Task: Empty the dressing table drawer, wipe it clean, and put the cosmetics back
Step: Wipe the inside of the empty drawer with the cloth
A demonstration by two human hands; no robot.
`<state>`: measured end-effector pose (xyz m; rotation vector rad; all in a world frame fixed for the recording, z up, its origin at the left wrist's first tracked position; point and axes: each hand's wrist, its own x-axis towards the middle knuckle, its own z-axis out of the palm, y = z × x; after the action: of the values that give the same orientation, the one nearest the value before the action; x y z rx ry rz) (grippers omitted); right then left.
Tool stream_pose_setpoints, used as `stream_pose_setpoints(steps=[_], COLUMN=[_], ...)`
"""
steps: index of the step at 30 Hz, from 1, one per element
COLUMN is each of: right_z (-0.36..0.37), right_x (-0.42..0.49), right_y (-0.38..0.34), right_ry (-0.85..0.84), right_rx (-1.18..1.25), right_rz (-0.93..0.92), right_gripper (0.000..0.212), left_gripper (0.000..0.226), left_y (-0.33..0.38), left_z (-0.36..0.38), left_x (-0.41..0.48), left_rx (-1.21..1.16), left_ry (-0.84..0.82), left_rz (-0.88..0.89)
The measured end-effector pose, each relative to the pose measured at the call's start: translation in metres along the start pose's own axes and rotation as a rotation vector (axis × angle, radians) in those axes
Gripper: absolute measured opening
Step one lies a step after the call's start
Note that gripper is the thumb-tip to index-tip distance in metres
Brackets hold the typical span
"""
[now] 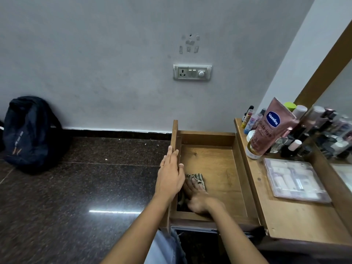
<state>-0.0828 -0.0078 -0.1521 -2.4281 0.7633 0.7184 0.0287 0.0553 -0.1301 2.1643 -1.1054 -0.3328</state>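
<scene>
A person bends over the open drawer [215,168] of a wooden dressing table [291,220], which stands pulled out over a dark polished floor [76,187]. The left hand [170,174] clasps the drawer's front panel: its fingers lie straight and together along the outer face, and the thumb hooks over the top edge to the inside. The right hand [196,197] reaches down into the drawer and lies flat, fingers stretched out, pressing a crumpled striped cloth [198,179] against the wooden bottom near the front left corner. The rest of the drawer's bottom shows bare wood.

The cosmetics stand on the table top to the right of the drawer. A pink Vaseline tube [274,128] stands upright at the far end among small bottles and sticks [251,121], with a white jar [252,149] at its foot. A flat clear plastic case [295,181] lies nearer, just beside the mirror [341,130], which reflects the bottles.

On the grey wall behind hangs a switch panel [192,72]. A dark backpack [28,130] leans against the wall on the floor, well apart from the table.
</scene>
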Motion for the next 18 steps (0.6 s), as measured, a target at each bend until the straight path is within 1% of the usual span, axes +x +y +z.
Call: stream_pose_setpoints(steps=[2,4,7,9,10,14,18], right_z=[-0.01,-0.023,-0.045,-0.061,-0.068,-0.084,-0.081], right_x=[0.009,0.022,0.049,0.067,0.075,0.092,0.099], right_y=[0.0,0.0,0.002,0.004,0.004,0.006,0.004], right_ry=[0.053,0.148,0.231,0.233,0.23,0.215,0.248], right_rx=[-0.004,-0.004,-0.018,-0.019,-0.019,-0.031,-0.031], right_rz=[0.021,0.046,0.072,0.094,0.104,0.152,0.194], right_gripper=[0.081,0.085,0.075,0.067,0.066,0.066,0.066], left_gripper=[0.051,0.052,0.053,0.053,0.053,0.053,0.053], left_y=[0.0,0.0,0.001,0.001,0.001,0.001,0.0], left_z=[0.0,0.0,0.001,0.001,0.001,0.001,0.002], left_x=[0.001,0.002,0.002,0.002,0.002,-0.001,0.001], left_rx=[-0.001,0.003,0.011,0.009,0.005,0.005,0.023], left_ry=[0.0,-0.003,0.002,-0.004,-0.005,0.003,0.005], left_rz=[0.005,-0.004,-0.022,-0.016,-0.016,-0.016,-0.008])
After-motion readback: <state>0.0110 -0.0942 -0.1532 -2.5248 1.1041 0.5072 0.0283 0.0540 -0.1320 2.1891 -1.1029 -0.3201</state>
